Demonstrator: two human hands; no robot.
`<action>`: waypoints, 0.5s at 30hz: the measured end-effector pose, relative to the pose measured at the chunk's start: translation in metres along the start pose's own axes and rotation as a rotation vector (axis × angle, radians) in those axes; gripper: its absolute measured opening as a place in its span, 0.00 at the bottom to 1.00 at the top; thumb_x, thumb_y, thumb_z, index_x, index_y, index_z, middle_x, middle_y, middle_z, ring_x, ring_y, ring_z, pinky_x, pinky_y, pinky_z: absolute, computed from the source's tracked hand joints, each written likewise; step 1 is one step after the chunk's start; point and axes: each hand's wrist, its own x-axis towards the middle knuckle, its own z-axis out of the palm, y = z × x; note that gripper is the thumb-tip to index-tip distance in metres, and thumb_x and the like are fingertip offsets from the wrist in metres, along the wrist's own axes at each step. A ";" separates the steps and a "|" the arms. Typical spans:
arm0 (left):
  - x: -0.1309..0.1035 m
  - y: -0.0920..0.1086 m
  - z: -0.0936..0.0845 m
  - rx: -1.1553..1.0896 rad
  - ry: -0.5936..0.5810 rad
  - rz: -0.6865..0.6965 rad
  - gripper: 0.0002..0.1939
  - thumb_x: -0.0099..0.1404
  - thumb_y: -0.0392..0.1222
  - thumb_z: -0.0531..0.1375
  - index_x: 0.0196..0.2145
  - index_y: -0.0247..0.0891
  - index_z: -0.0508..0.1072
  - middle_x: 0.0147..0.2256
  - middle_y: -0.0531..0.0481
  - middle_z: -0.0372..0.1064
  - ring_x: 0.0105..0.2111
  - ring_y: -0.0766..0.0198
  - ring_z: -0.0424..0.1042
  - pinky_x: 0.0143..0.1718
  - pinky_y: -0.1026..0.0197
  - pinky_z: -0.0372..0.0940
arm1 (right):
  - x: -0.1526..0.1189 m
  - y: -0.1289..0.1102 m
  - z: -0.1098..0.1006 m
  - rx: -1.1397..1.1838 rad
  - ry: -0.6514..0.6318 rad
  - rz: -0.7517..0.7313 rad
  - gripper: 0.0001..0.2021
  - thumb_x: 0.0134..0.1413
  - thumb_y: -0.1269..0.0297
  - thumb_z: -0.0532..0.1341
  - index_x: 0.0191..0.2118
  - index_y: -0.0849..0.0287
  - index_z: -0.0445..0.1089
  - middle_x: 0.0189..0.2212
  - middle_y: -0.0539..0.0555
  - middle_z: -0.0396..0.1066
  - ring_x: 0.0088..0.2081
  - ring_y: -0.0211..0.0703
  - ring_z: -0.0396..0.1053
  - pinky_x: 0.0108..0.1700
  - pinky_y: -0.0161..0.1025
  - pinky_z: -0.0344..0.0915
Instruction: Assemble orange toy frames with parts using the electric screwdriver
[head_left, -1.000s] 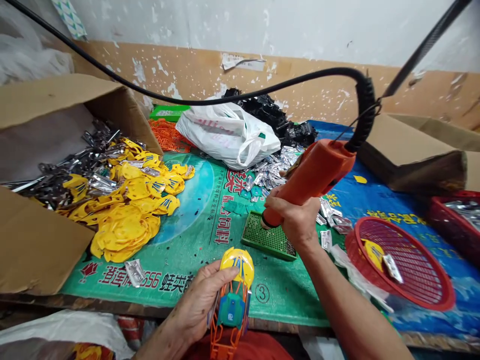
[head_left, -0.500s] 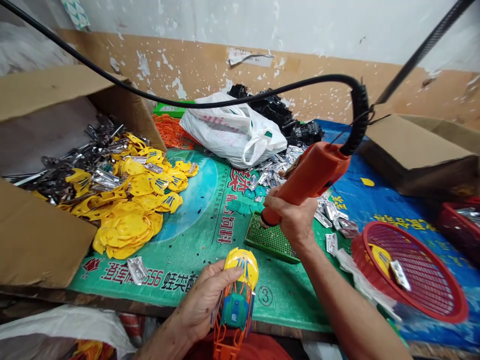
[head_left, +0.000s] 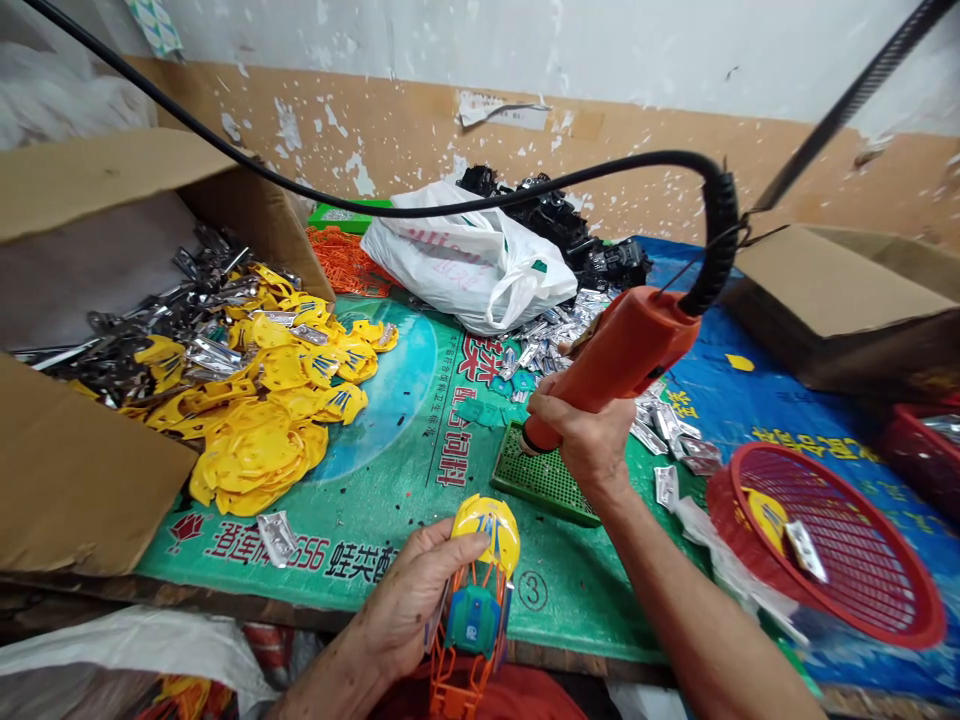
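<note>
My left hand (head_left: pixel 409 590) is closed round a toy car body (head_left: pixel 472 615) with a yellow front, a teal middle block and an orange frame, held near the table's front edge. Its thumb presses on the yellow piece. In my right hand (head_left: pixel 592 430) is an orange electric screwdriver (head_left: pixel 611 350), gripped round its barrel and tilted with its tip down. That tip is over a green perforated screw tray (head_left: pixel 547 485); whether it touches a screw I cannot make out. A black cable (head_left: pixel 450 208) runs from the tool's top.
Yellow shells (head_left: pixel 259 450) spill from a cardboard box (head_left: pixel 90 460) at left. Behind lie a white plastic bag (head_left: pixel 465 265), black parts (head_left: pixel 555 225) and silver plates (head_left: pixel 559 325). At right stand a red basket (head_left: pixel 847 545) and another cardboard box (head_left: pixel 840 290).
Hardly anything differs. The whole view has shifted very slightly; both hands keep their holds, and the screwdriver tip stays over the green tray.
</note>
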 end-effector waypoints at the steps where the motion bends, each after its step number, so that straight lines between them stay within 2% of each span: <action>1: 0.000 0.000 0.000 0.002 0.001 0.000 0.15 0.49 0.41 0.69 0.33 0.29 0.76 0.23 0.46 0.74 0.19 0.68 0.69 0.23 0.68 0.65 | 0.000 0.000 0.000 -0.003 -0.003 -0.002 0.08 0.29 0.69 0.67 0.23 0.59 0.69 0.22 0.47 0.69 0.23 0.38 0.66 0.26 0.40 0.66; 7: 0.001 -0.001 -0.001 0.021 0.008 0.006 0.14 0.49 0.42 0.69 0.30 0.29 0.76 0.22 0.46 0.74 0.19 0.68 0.69 0.22 0.68 0.65 | -0.003 -0.004 0.001 -0.018 -0.040 -0.019 0.06 0.31 0.70 0.66 0.21 0.58 0.68 0.20 0.46 0.68 0.23 0.37 0.65 0.26 0.39 0.65; 15: 0.003 -0.001 0.001 0.018 0.022 0.003 0.15 0.50 0.41 0.69 0.33 0.29 0.75 0.24 0.46 0.74 0.19 0.69 0.69 0.22 0.68 0.64 | -0.005 -0.007 0.001 -0.018 -0.052 -0.030 0.06 0.31 0.72 0.66 0.20 0.58 0.68 0.18 0.45 0.67 0.21 0.36 0.63 0.25 0.37 0.63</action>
